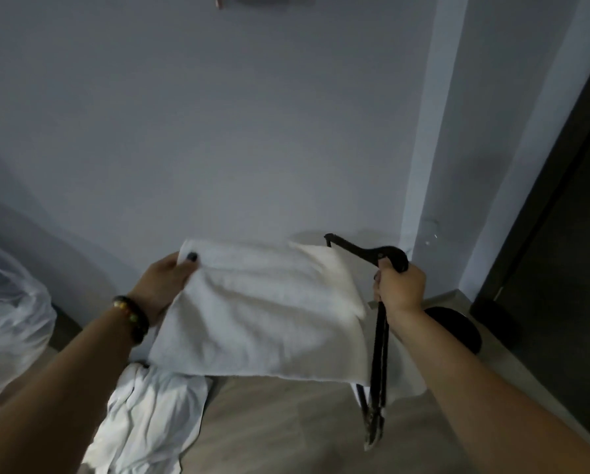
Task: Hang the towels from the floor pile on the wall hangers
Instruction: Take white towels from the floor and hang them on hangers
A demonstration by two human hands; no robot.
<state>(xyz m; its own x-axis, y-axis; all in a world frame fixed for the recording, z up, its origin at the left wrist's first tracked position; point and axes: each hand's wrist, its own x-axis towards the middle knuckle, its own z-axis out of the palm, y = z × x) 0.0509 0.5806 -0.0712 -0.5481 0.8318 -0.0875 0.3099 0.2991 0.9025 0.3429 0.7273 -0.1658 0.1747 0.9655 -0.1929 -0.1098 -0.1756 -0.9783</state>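
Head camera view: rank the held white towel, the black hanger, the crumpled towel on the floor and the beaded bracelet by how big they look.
1. Held white towel
2. Crumpled towel on the floor, though it lies farther away
3. Black hanger
4. Beaded bracelet

No text, label, brand, number or sign could be read anywhere in the view.
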